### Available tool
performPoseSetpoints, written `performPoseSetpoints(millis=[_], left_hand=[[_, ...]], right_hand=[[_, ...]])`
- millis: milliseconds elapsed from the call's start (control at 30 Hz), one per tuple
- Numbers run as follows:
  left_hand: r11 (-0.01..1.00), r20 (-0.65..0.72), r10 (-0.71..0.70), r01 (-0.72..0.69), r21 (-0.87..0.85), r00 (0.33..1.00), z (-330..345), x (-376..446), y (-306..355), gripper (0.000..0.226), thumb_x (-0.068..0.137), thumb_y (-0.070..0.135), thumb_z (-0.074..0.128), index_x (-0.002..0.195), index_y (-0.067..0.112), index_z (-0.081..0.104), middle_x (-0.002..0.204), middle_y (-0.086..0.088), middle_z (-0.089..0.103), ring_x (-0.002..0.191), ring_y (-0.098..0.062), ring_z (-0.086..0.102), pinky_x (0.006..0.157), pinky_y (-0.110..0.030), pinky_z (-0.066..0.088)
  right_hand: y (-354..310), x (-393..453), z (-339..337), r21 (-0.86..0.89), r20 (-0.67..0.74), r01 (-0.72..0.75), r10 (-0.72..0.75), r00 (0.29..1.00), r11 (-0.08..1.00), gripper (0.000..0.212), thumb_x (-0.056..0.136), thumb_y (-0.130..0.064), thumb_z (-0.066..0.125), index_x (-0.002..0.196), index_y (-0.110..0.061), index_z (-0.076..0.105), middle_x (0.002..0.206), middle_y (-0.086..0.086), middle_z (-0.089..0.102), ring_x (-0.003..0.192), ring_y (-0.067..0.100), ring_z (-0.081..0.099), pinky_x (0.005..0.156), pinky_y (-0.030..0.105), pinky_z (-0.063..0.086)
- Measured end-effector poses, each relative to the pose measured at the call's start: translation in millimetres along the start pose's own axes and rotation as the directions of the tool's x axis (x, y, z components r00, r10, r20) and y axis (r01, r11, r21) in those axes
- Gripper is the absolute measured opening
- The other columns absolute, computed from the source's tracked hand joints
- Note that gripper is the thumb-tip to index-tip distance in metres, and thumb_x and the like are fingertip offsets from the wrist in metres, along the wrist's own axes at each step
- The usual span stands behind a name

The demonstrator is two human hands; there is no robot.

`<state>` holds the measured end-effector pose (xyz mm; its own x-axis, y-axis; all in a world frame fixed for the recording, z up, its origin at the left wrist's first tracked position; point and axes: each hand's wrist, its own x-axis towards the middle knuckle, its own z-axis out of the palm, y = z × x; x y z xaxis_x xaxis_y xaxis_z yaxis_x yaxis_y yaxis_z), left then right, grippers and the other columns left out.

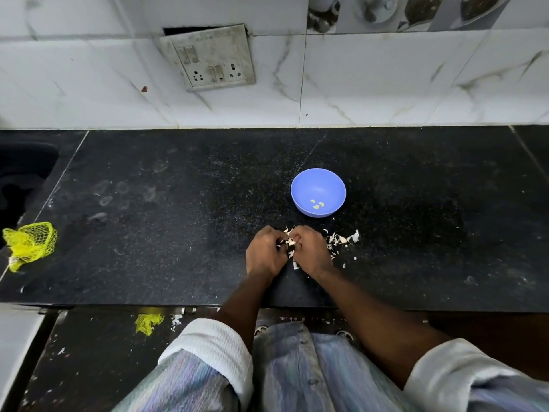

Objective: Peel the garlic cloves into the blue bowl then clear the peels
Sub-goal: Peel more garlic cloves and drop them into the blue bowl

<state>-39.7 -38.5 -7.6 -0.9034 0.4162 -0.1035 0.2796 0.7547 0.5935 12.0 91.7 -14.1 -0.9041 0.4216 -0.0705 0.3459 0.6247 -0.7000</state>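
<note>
A person is standing at a black speckled stone counter (178, 233), both hands working close together near its front edge. The left hand (264, 252) and the right hand (309, 251) are curling their fingers inward around a small garlic clove (290, 242), pinching it between them; the clove itself is mostly hidden behind the fingers. Just beyond the hands, at about one o'clock, a round blue plastic bowl (318, 185) is sitting upright with three pale peeled cloves (316, 204) lying on its floor. White papery garlic peels (341, 239) are lying scattered on the counter between the bowl and the hands and off to three o'clock of the right hand.

Well away at nine o'clock, a crumpled yellow mesh net bag (31, 242) is resting by the counter's left edge. A second scrap of yellow mesh (148, 322) is lying on the dark floor below the counter, with white flecks around it. At twelve o'clock, a grimy switch-and-socket plate (208, 58) is hanging crooked on the white marble-patterned wall tiles (386, 84), showing two sockets; I can read no writing on it. Nothing is standing between the hands and the bowl but peels.
</note>
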Motion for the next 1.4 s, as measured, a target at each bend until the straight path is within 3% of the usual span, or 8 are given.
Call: performPoseSetpoints(millis=[167,300,467,600,733,967,1133,1400], left_hand=[[0.991,0.000,-0.019,0.019,-0.132,1.000,11.0,3.8,21.7,0.019,0.088,0.022,0.079,0.105,0.028,0.077,0.103,0.010,0.066,0.093,-0.014,0.065,0.077,-0.032,0.055],[0.967,-0.007,-0.075,0.071,-0.244,0.997,23.3,5.1,33.7,0.026,0.088,0.005,0.070,0.099,0.026,0.080,0.091,0.009,0.076,0.083,-0.012,0.070,0.078,-0.033,0.059],[0.932,-0.046,-0.113,0.090,-0.350,0.993,28.8,7.2,65.8,0.028,0.085,0.001,0.068,0.096,0.023,0.082,0.085,0.007,0.078,0.078,-0.010,0.072,0.080,-0.034,0.062],[0.909,-0.083,-0.128,0.084,-0.408,0.988,32.4,7.7,85.6,0.027,0.084,0.003,0.071,0.100,0.023,0.081,0.085,0.008,0.078,0.080,-0.008,0.073,0.082,-0.035,0.063],[0.909,-0.087,-0.122,0.076,-0.411,0.989,34.2,2.1,100.3,0.030,0.085,0.004,0.071,0.105,0.024,0.081,0.086,0.009,0.078,0.080,-0.007,0.073,0.081,-0.033,0.062],[0.931,-0.108,-0.075,0.030,-0.363,0.991,39.9,-7.9,106.2,0.025,0.088,0.007,0.074,0.105,0.024,0.081,0.092,0.008,0.079,0.083,-0.006,0.074,0.081,-0.031,0.061],[0.909,-0.151,-0.199,0.125,-0.397,0.968,43.3,-13.2,112.2,0.015,0.088,0.018,0.073,0.098,0.023,0.082,0.084,0.008,0.078,0.078,-0.011,0.073,0.077,-0.032,0.061],[0.879,-0.099,-0.188,0.123,-0.460,0.977,43.5,-15.1,112.7,0.014,0.090,0.018,0.077,0.079,0.025,0.081,0.066,0.009,0.073,0.064,-0.006,0.069,0.062,-0.016,0.052]], right_hand=[[2.3,-3.3,-8.5,0.175,-0.088,-0.119,0.136,0.987,0.977,0.032,0.073,0.009,0.057,0.088,-0.019,0.064,0.083,-0.005,0.064,0.079,0.015,0.060,0.073,0.035,0.053],[6.3,-7.6,-21.4,0.257,-0.117,-0.154,0.189,0.975,0.954,0.030,0.079,0.010,0.065,0.093,-0.017,0.067,0.082,-0.003,0.067,0.078,0.012,0.062,0.075,0.030,0.055],[26.4,-4.8,-40.1,0.367,-0.125,-0.213,0.275,0.953,0.906,0.025,0.085,0.002,0.066,0.092,-0.019,0.076,0.079,-0.008,0.075,0.077,0.008,0.071,0.078,0.037,0.061],[34.2,-10.1,-55.6,0.442,-0.112,-0.165,0.237,0.965,0.882,0.020,0.089,-0.001,0.068,0.092,-0.015,0.081,0.078,-0.005,0.077,0.072,0.005,0.069,0.074,0.039,0.059],[44.3,-16.2,-63.9,0.515,-0.092,-0.169,0.250,0.964,0.840,0.022,0.092,-0.004,0.067,0.094,-0.020,0.082,0.081,-0.007,0.078,0.076,0.013,0.073,0.076,0.046,0.061],[49.7,-18.4,-73.3,0.504,-0.079,-0.169,0.240,0.967,0.847,0.022,0.087,-0.006,0.070,0.090,-0.025,0.081,0.077,-0.005,0.077,0.075,0.015,0.074,0.076,0.048,0.063],[50.8,-18.4,-77.1,0.472,-0.087,-0.179,0.248,0.965,0.863,0.021,0.087,-0.006,0.069,0.085,-0.023,0.081,0.073,-0.007,0.076,0.070,0.009,0.072,0.073,0.045,0.063],[56.1,-15.0,-83.0,0.524,-0.056,-0.172,0.236,0.970,0.834,0.022,0.090,0.000,0.067,0.094,-0.017,0.081,0.077,-0.001,0.078,0.066,0.011,0.071,0.067,0.034,0.060]])
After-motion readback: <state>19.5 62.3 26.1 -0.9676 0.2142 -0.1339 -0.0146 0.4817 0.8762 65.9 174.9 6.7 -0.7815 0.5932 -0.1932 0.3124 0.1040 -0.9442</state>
